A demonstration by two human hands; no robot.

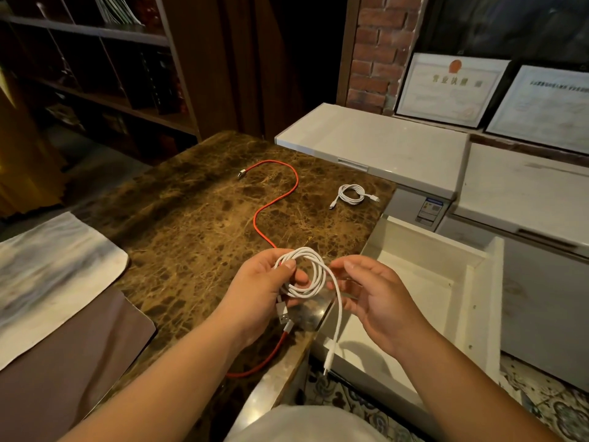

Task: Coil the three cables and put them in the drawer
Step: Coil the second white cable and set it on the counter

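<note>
My left hand (266, 288) pinches a white braided cable (314, 275) wound into several loops, thumb on top of the coil. Its USB plug hangs below my palm and a loose tail drops past the table edge. My right hand (376, 298) is beside the coil with fingers curled around that tail. A red cable (277, 199) lies uncoiled in an S across the marble table (178, 224), running under my left hand. A second white cable (352, 194) lies coiled near the table's far right corner. The white drawer (427, 282) stands pulled out to the right, with nothing visible inside.
A grey-white cloth (47, 266) over a brown mat lies at the table's left. Two white chest freezers (382, 145) stand behind the drawer, framed certificates (449, 90) leaning above them. Dark shelves fill the back left. Patterned floor tiles show below the drawer.
</note>
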